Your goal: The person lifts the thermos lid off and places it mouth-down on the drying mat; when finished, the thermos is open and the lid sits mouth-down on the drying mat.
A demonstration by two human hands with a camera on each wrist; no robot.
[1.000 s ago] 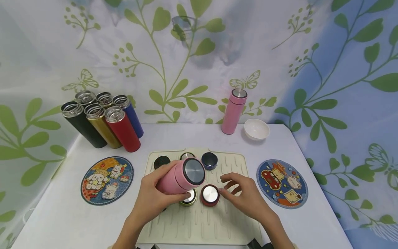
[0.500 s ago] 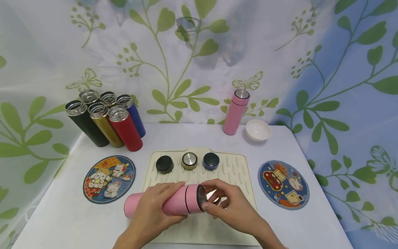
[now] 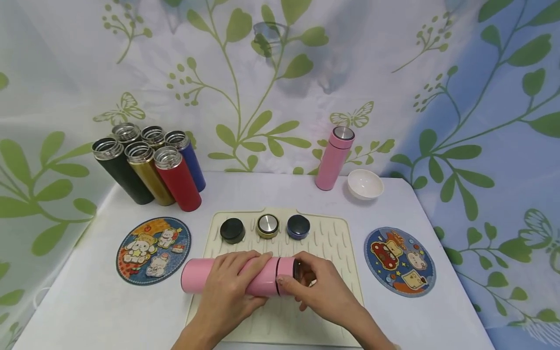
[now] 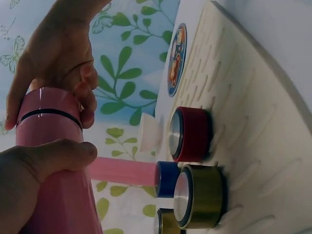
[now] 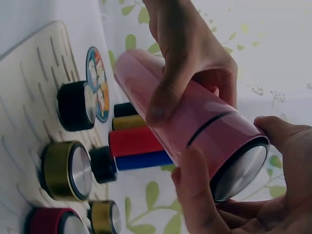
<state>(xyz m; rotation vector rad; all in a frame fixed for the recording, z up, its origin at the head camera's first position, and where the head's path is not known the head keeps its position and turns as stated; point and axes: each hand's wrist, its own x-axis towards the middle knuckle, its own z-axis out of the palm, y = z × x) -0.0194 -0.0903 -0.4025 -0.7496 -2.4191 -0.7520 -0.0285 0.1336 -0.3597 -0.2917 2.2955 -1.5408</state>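
A pink thermos (image 3: pixel 197 276) lies almost level in the head view, held above the cream ridged mat (image 3: pixel 337 238). My left hand (image 3: pixel 234 284) grips it round the body. At its right end, my right hand (image 3: pixel 321 287) holds the pink lid (image 3: pixel 286 268) between thumb and fingers. A dark ring separates lid and body, and the lid's steel top shows in the right wrist view. Standing on the mat are a black lid (image 3: pixel 232 230), a gold lid (image 3: pixel 268 226) and a blue lid (image 3: pixel 298 227). The left wrist view also shows a red lid (image 4: pixel 192 134) and another gold lid (image 4: pixel 202 197).
Several lidless bottles, among them a red one (image 3: pixel 179 182), stand at the back left. Another pink thermos (image 3: pixel 332 160), with its lid on, stands beside a white bowl (image 3: pixel 365 184) at the back right. Round cartoon mats lie left (image 3: pixel 154 250) and right (image 3: pixel 400 261).
The pink thermos, first tilted with its lid facing up, has swung level with the lid toward the right. My right hand has come over from beside the red lid and taken hold of the thermos lid.
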